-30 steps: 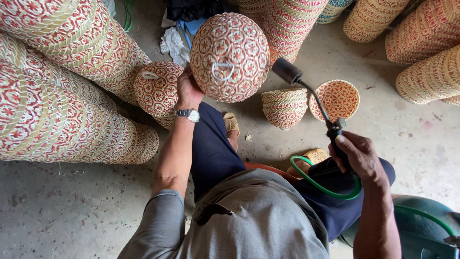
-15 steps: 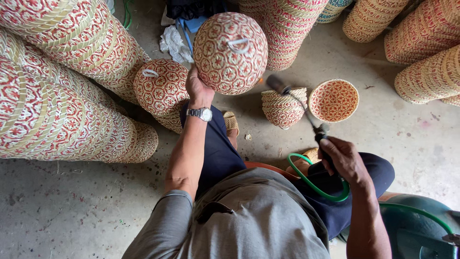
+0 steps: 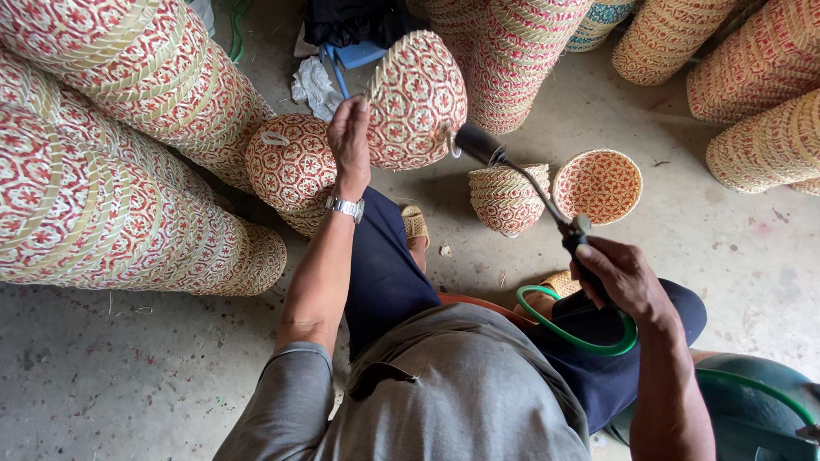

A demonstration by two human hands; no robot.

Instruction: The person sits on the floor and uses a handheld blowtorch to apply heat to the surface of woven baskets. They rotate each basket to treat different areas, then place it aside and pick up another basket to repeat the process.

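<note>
Long stacks of red-patterned woven baskets (image 3: 111, 162) lie around me on the floor. My left hand (image 3: 348, 141) grips 1 basket (image 3: 416, 98) raised and tilted, meeting the torch (image 3: 521, 183) my right hand (image 3: 623, 277) clasps, nozzle close to its weave.

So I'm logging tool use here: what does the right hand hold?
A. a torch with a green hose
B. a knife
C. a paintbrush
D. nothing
A: the right hand grips a torch fed by a green hose, its nozzle aimed at the basket in the left hand.
</note>
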